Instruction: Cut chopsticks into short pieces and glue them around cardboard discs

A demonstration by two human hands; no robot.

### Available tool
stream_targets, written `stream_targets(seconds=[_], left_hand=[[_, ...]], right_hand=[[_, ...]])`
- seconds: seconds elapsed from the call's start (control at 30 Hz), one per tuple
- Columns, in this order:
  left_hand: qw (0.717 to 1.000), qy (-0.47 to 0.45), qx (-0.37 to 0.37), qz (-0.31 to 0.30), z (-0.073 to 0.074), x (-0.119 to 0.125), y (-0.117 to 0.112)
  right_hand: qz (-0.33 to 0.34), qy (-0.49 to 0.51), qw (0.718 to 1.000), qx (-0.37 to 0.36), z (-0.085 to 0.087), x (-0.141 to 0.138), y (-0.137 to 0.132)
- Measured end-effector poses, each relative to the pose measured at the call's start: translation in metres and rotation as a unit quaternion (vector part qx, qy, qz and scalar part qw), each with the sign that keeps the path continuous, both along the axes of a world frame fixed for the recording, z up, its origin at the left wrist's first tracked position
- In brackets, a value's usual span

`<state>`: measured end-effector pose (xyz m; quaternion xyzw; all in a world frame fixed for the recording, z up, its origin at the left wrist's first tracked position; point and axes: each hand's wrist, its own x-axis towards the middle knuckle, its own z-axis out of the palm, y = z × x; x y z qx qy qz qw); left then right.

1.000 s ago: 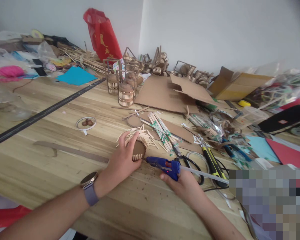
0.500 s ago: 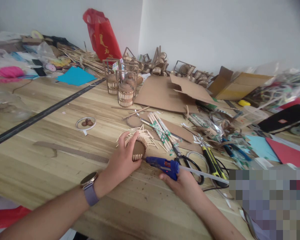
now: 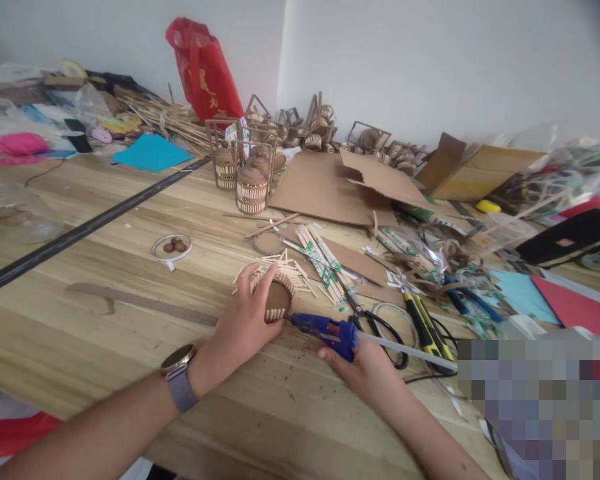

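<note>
Low on the table, my left hand (image 3: 247,303) curls its fingers around a small round cardboard basket (image 3: 279,298) with short wooden sticks set upright along its rim. My right hand (image 3: 365,367) grips a blue hot glue gun (image 3: 325,332), a long clear glue stick trailing out of its back. The gun's nozzle meets the basket's outer wall on the right, close to my left thumb; whether it touches cannot be made out. Behind the basket lies a heap of loose short sticks (image 3: 303,277). A flat cardboard disc (image 3: 269,243) rests just beyond them.
Scissors (image 3: 375,327) and a yellow-black cutter (image 3: 427,330) lie right of the glue gun. A cardboard strip (image 3: 145,303) is at left, below a white ring (image 3: 155,248) around brown balls. Finished tiered baskets (image 3: 253,190) stand behind, near cardboard sheets (image 3: 325,187).
</note>
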<state>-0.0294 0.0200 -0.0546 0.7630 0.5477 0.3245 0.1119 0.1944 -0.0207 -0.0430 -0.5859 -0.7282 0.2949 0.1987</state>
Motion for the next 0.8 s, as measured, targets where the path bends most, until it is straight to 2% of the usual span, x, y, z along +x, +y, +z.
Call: stream_targets(seconds=[0.6,0.73,0.8], left_hand=[[1.0,-0.004,0.008,-0.008,0.0,0.0,0.0],[1.0,-0.001,0.014,-0.011,-0.001,0.0,-0.001],[1.0,-0.001,0.015,-0.012,-0.001,0.0,-0.001]], right_hand=[[-0.016,0.01,1.0,0.024,0.0,-0.004,-0.002],[-0.023,0.053,0.997,0.048,0.008,-0.006,0.002],[-0.036,0.061,0.997,0.037,0.015,-0.002,0.004]])
